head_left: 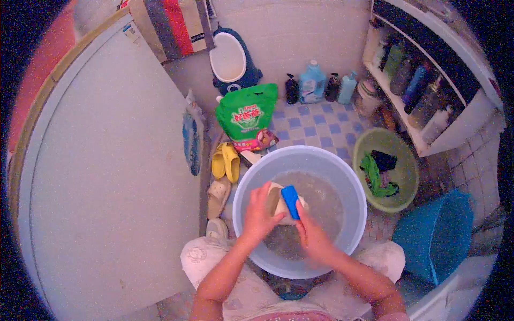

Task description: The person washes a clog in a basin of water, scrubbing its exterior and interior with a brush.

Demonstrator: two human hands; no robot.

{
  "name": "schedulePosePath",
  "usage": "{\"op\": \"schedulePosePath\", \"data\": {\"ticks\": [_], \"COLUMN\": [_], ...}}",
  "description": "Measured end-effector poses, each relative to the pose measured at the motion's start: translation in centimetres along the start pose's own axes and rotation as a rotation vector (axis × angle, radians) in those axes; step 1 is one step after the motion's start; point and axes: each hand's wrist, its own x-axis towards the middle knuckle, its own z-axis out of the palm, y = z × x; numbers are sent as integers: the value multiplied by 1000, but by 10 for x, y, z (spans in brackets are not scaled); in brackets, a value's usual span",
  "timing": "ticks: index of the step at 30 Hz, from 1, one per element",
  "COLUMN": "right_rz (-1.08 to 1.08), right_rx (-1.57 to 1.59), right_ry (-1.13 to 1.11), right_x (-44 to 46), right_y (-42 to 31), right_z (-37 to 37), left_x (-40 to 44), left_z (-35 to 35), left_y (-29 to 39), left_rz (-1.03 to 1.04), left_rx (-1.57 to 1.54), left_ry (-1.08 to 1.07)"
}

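A large pale-blue basin (353,224) stands between my knees, with cloudy, greyish water (321,227) in it. Over the water my left hand (258,216) grips a cream-coloured shoe (274,197), its fingers along the left side and its thumb toward the front. My right hand (316,238) is closed on a blue scrub brush (289,201), held against or just over the shoe. The brush hides part of the shoe, and its bristles are out of sight.
Left are a white door (101,176), yellow clogs (225,162) and a green detergent bag (246,112). To the right stand a green basin (411,187) with clothes and a blue bucket (433,235). Bottles (312,84) line the back wall; a shelf (412,109) holds more.
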Motion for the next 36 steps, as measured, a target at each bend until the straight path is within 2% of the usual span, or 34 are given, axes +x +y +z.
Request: {"op": "schedulePosePath", "data": {"ticks": [2, 4, 6, 8, 11, 12, 14, 18, 20, 21, 23, 24, 26, 33, 36], "right_rz": [-237, -185, -137, 21, -76, -76, -98, -34, -239, -244, -60, -62, -109, -91, -178], "right_rx": [-48, -61, -76, -193, -185, -184, -123, -98, -148, -151, -374, -378, -212, -203, -339], "right_ry": [271, 232, 193, -26, -69, -70, 66, 120, 180, 181, -79, -80, 28, 136, 219], "right_x": [21, 26, 25, 13, -1, 0, 8, 24, 27, 21, 4, 2, -5, 21, 11], "right_y": [15, 16, 11, -1, 1, -1, -6, -7, 6, -2, -25, -23, -16, -11, 2], "right_z": [-1, -7, -7, 1, 6, 4, -6, -27, -25, -27, -34, -30, -22, -34, -16], "left_x": [0, 0, -1, 0, 0, 0, 0, -1, 1, 1, 1, 1, -1, 3, -2], "left_z": [-3, -3, 4, 5, 1, -2, -4, 5, 7, 7, 2, -1, -5, 2, 8], "left_y": [16, 18, 8, -4, -5, -1, 9, 16, 12, 10, 8, 7, 10, 17, 4], "left_rz": [-23, -42, -31, -70, -93, -75, -54, 32, 16, -3, -19, -38, 11, 52, 38], "left_rx": [21, 43, 27, 13, -6, -10, 7, 40, 18, -6, -15, -25, -5, -15, 20], "left_ry": [-38, -72, -14, -10, -4, 4, -44, -73, -33, 6, 7, 3, -21, -95, 39]}}
